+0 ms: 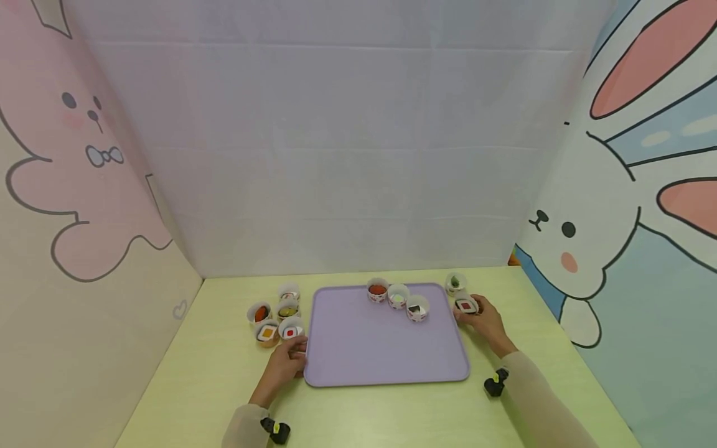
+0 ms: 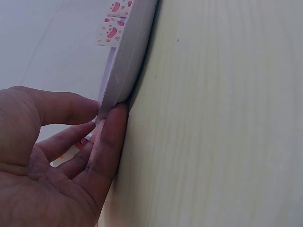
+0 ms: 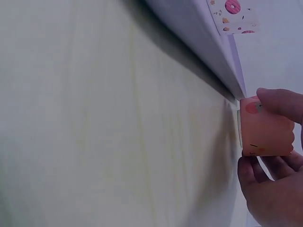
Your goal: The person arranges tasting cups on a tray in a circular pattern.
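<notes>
At its left edge the lilac tray is pinched by my left hand, thumb on the rim and a fingertip low at its side in the left wrist view. To the right of the tray, my right hand grips a small paper baking cup with a red-and-white piece in it. The right wrist view shows that cup's peach printed side between thumb and fingers, close to the tray's corner. Along the tray's back stand three cups: one with red contents, one pale, one with a dark piece.
Left of the tray, several paper cups cluster, among them an orange-filled cup and a yellow-green one. A cup with green contents stands behind my right hand. White and cartoon-printed panels enclose the pale table.
</notes>
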